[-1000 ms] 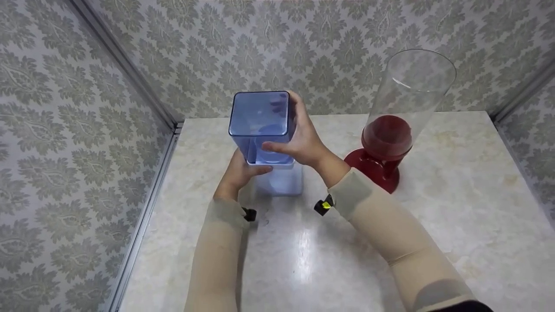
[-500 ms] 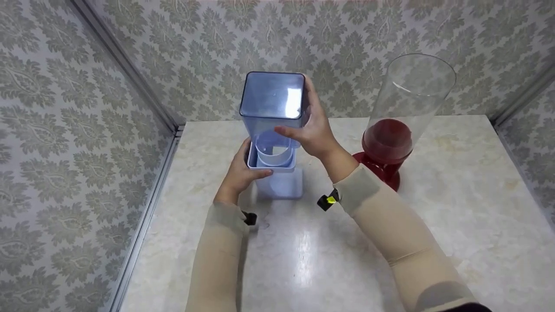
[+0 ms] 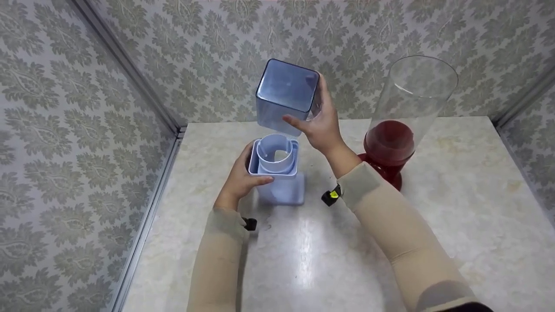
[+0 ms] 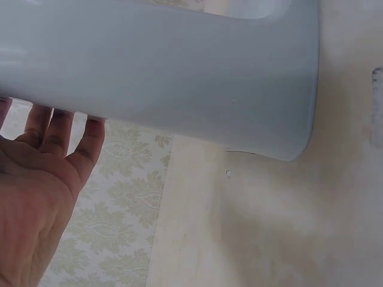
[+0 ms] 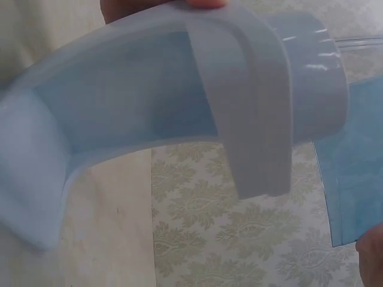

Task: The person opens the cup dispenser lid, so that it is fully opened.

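Observation:
My left hand (image 3: 240,177) grips a light-blue dispenser stand (image 3: 282,190) just under its square top, thumb across the front. Inside that square top rises a round collar (image 3: 275,162). In the left wrist view, the fingers (image 4: 90,143) lie along the stand's smooth wall. My right hand (image 3: 325,125) holds a translucent blue square container (image 3: 288,86) by its side, thumb on the near face. The container is tilted, flat closed end up, above and behind the collar. A gap separates container (image 5: 359,173) and collar (image 5: 317,78) in the right wrist view.
To the right stands a second dispenser with a red base (image 3: 388,147) and a tall clear open-topped cylinder (image 3: 416,91). The pale marbled table (image 3: 303,268) ends against a patterned wall (image 3: 243,34) at the back. A metal rail (image 3: 149,221) runs along the left edge.
The right hand has lifted the blue container off the stand, moving it up, back and right, and tilting it. The stand's collar is now uncovered. The left hand keeps its grip.

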A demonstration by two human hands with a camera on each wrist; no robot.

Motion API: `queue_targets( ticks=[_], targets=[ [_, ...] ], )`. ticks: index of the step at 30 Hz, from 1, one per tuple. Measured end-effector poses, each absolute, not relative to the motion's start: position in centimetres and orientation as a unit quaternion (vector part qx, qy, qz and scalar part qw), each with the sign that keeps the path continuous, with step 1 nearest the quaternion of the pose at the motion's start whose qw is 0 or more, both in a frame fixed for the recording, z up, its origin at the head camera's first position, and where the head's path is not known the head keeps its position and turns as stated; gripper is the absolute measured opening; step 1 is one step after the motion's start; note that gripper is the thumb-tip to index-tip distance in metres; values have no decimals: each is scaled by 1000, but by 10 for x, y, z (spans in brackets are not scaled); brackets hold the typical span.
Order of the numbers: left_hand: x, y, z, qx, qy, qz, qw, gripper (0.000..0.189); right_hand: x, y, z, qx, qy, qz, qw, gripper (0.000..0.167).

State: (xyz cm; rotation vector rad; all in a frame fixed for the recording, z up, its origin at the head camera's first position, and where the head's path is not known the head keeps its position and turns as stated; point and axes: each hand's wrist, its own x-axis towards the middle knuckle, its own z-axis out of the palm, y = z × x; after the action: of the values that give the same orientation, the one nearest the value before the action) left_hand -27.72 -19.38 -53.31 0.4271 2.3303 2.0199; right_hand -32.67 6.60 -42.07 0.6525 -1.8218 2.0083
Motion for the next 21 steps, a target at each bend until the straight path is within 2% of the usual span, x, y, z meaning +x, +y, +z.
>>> queue_targets(
  ticks=[8,21],
  targets=[
    [-278,-194,-532,153,743,652,7,123,-339,66,-438,209,-645,719,155,124],
    [-278,-196,-535,150,743,652,11,125,-355,69,-468,165,-703,687,83,125]
  ],
)
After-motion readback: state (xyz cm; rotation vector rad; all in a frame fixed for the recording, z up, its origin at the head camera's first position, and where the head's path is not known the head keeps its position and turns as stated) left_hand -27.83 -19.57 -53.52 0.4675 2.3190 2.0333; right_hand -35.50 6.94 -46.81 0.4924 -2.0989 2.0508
